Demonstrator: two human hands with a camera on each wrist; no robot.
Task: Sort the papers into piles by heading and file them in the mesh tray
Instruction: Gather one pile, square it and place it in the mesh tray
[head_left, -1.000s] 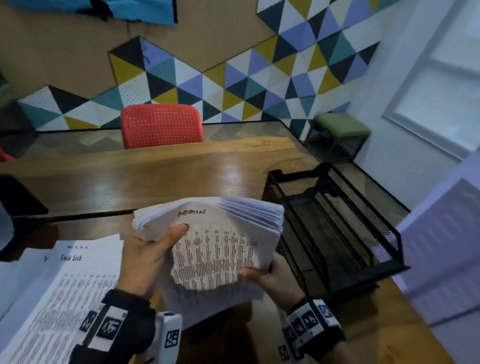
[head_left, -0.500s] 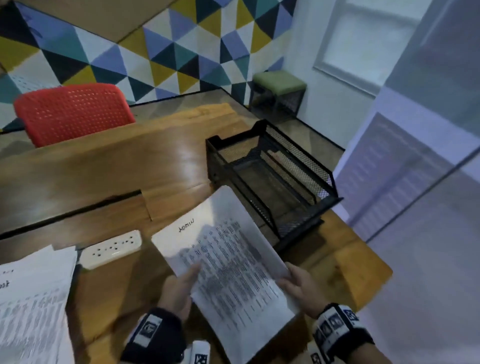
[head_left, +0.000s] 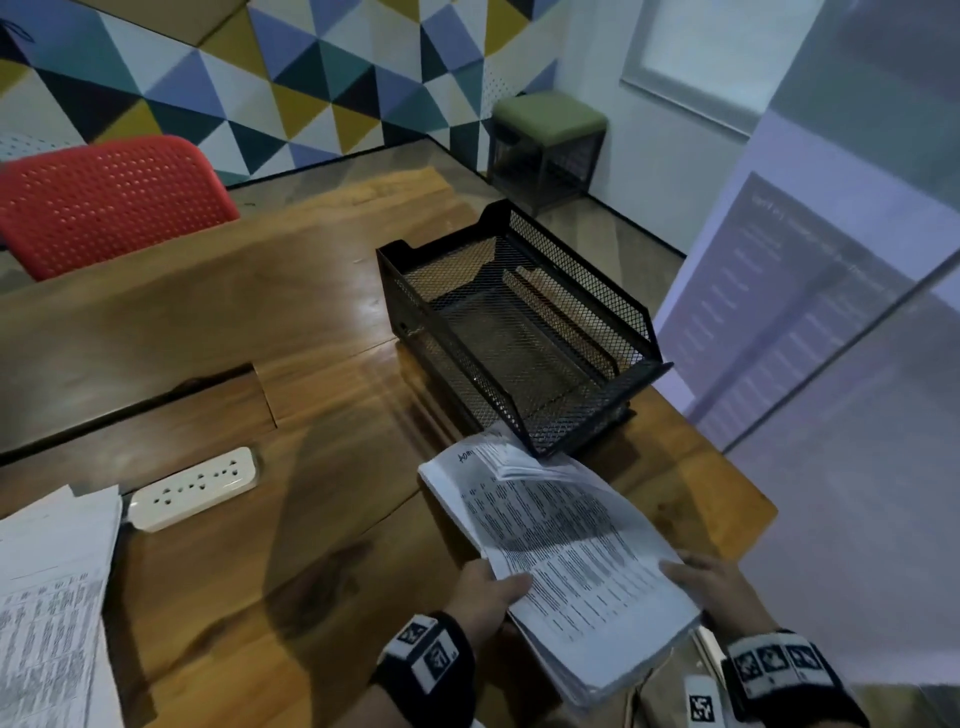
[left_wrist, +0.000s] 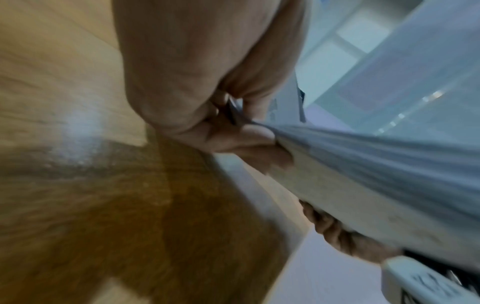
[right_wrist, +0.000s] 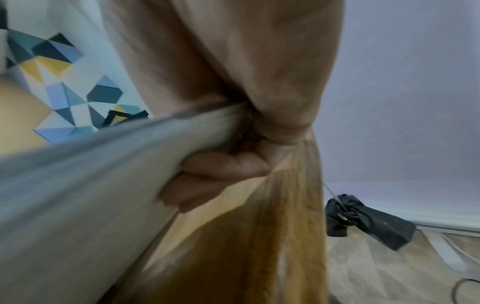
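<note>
Feeding the thick white printed paper stack (head_left: 558, 540) into the black wire-mesh tray (head_left: 519, 332): left hand (head_left: 480, 597) and right hand (head_left: 714, 590) both grip its near end (thumbs on top), and its far corner touches the tray's front lip, so lift it clear first.

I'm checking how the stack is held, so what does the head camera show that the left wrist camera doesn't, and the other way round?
Only the head view shows the black mesh tray, the stack's far end lying at its front lip, the power strip, the red chair and a second paper pile at the left.

Only the left wrist view shows the left hand's grip from beneath: fingers curled under the stack's edge.

Both show the left hand, the right hand, the paper stack held between them, and the wooden table.
</note>
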